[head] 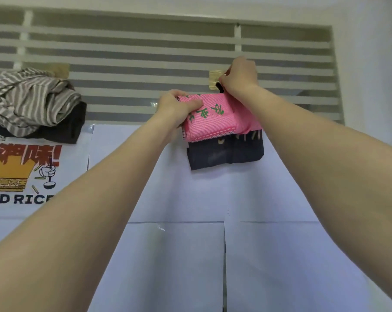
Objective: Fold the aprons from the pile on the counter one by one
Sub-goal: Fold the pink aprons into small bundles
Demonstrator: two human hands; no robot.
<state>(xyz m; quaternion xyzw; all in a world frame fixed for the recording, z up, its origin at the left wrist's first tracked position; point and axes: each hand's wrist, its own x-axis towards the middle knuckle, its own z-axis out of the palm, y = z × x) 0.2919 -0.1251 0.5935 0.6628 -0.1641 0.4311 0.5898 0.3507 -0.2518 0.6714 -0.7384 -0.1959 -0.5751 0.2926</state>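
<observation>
Head view — both hands grip the folded pink apron.

A single wide-angle view from a camera worn on the person's head, looking forward and slightly down along both outstretched forearms. The arms enter from the lower corners and converge toward the upper middle, where the left hand and right hand meet at the far edge of the desk. The desk's pale surface fills the lower half, close beneath the camera. Beyond the hands, a striped window blind faces the lens and spans the upper half. Lines bow toward the edges. There is no second view, so no shared area
</observation>
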